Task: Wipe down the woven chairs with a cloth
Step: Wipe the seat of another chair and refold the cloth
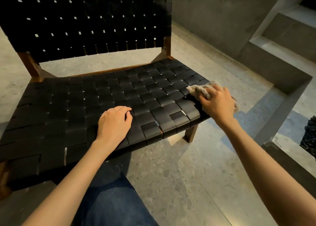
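Observation:
A low chair with a black woven-strap seat (95, 95) and woven backrest (85, 20) on a brown wooden frame fills the view. My right hand (218, 102) grips a crumpled beige cloth (200, 88) and presses it on the seat's right front corner. My left hand (114, 121) rests on the seat near its front edge, fingers loosely curled, holding nothing.
Grey speckled stone floor (196, 165) surrounds the chair. Concrete steps (277, 54) rise at the right. A dark shaggy rug edge (310, 136) shows at the far right. My knee in blue jeans (111, 200) is below the seat's front edge.

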{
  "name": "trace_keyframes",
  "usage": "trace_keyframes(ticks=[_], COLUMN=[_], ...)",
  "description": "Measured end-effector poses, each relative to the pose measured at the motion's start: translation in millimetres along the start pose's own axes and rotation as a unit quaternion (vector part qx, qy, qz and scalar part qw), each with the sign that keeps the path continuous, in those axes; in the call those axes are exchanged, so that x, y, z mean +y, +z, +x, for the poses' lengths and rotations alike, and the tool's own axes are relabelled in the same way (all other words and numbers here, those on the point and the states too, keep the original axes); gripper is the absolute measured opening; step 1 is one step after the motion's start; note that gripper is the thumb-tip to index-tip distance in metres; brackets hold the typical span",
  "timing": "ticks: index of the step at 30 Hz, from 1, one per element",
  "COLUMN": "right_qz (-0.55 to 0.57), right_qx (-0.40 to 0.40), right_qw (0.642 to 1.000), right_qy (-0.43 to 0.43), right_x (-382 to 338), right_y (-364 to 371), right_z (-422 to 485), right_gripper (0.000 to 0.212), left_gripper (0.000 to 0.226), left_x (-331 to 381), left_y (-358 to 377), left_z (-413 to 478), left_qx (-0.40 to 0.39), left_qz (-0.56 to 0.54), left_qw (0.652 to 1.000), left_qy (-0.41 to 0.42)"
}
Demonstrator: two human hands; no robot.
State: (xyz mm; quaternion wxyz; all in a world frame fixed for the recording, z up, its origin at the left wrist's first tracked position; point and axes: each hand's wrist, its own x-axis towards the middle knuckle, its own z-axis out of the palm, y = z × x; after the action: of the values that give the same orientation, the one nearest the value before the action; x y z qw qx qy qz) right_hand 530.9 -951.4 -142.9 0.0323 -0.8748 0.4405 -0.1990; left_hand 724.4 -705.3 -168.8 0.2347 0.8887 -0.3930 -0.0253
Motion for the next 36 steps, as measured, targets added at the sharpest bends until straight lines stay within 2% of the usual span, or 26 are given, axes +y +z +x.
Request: trace_keyframes(ticks=[2,7,14,18,20,23,25,29,34,36], right_qz=[0.015,0.078,0.177,0.199,0.170,0.114,0.101,0.115,0.177,0.215], right_qx=[-0.004,-0.066,-0.135,-0.149,-0.143,-0.129,-0.120,-0.145,-0.198,-0.214], right_qw=[1.000,0.992,0.958,0.935,0.945,0.970,0.978,0.974,0.948,0.935], right_qy=[0.006,-0.070,-0.182,-0.253,-0.240,-0.174,-0.135,-0.130,-0.174,-0.185], right_x=[-17,-100,-240,-237,-204,-155,-149,-197,-286,-301], right_y=[3,21,49,46,47,47,51,63,74,77], right_z=[-6,-49,-103,-101,-81,-45,-37,-53,-75,-75], right_gripper=[0.029,0.024,0.020,0.023,0.027,0.030,0.028,0.026,0.019,0.018], left_gripper=[0.031,0.030,0.032,0.034,0.036,0.039,0.040,0.042,0.043,0.043], left_x=[-1,-9,-78,-105,-111,-116,-119,-127,-141,-143], left_y=[-1,-18,-70,-79,-77,-73,-72,-73,-78,-78], left_z=[-1,-2,-22,-30,-28,-21,-18,-16,-18,-18], left_qx=[-0.004,-0.013,0.001,-0.009,-0.021,-0.042,-0.053,-0.067,-0.064,-0.062], left_qz=[0.000,0.013,0.083,0.108,0.116,0.114,0.118,0.122,0.126,0.129], left_qw=[1.000,1.000,0.993,0.989,0.989,0.989,0.988,0.987,0.985,0.984], left_qy=[0.002,0.001,-0.085,-0.098,-0.091,-0.086,-0.083,-0.082,-0.099,-0.103])
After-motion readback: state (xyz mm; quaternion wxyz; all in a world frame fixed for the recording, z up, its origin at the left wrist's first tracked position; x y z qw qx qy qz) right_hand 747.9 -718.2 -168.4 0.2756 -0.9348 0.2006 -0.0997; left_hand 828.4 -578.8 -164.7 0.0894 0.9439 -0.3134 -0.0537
